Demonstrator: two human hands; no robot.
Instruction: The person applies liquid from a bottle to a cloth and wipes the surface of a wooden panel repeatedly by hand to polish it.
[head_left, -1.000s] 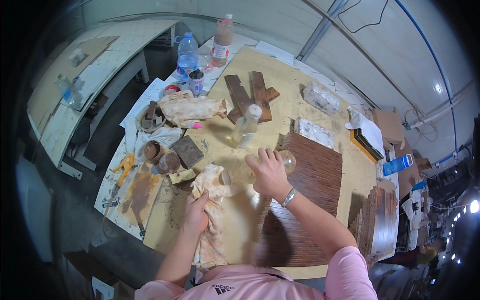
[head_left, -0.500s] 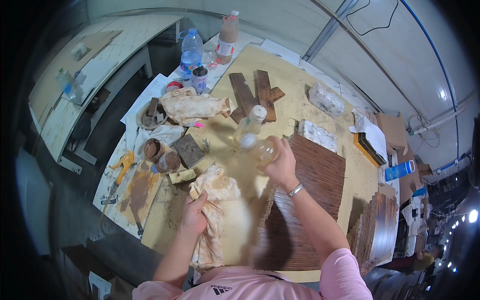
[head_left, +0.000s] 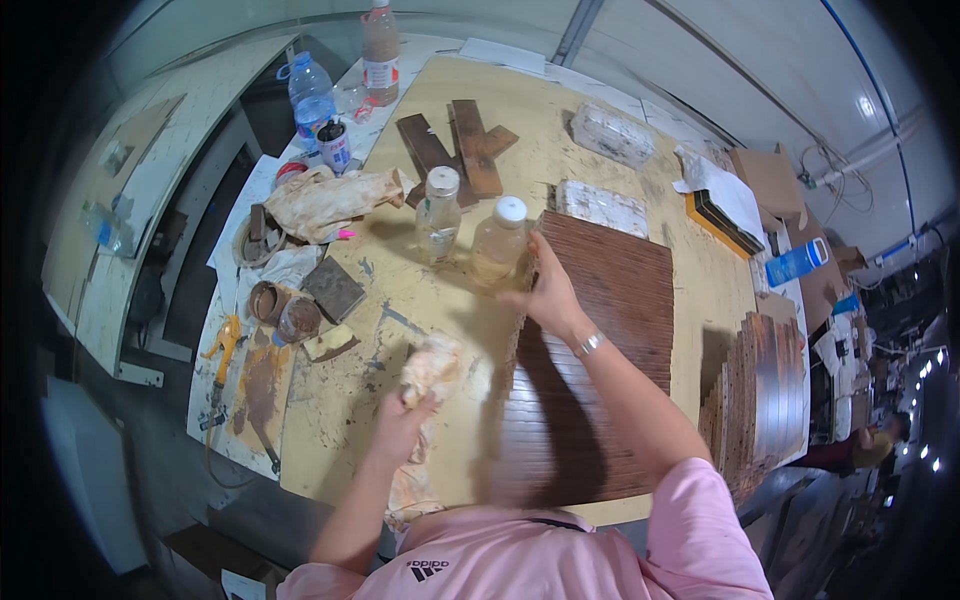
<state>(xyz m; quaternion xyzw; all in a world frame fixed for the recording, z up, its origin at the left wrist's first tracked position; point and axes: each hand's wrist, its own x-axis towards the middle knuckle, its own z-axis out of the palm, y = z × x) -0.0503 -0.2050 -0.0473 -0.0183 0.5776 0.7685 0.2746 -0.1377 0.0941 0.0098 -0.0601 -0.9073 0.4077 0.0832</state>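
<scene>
My left hand is closed round a stained, cream-coloured cloth, part of which hangs down toward my shirt. A clear plastic bottle with a white cap and pale yellowish liquid stands upright at the left edge of the brown wood-strip panel. My right hand is right beside this bottle, thumb and fingers apart; whether a fingertip still touches it I cannot make out. To its left stands a second clear bottle, also white-capped.
Dark wood pieces lie crossed farther back. Two wrapped white blocks sit behind the panel. At left are another stained cloth, brown-smeared cups, a grey block and a yellow spray gun. Wood planks are stacked at right.
The right hand has set the tilted bottle upright beside the panel, and its fingers have spread. My left hand has gathered the cloth up more. The view has shifted.
</scene>
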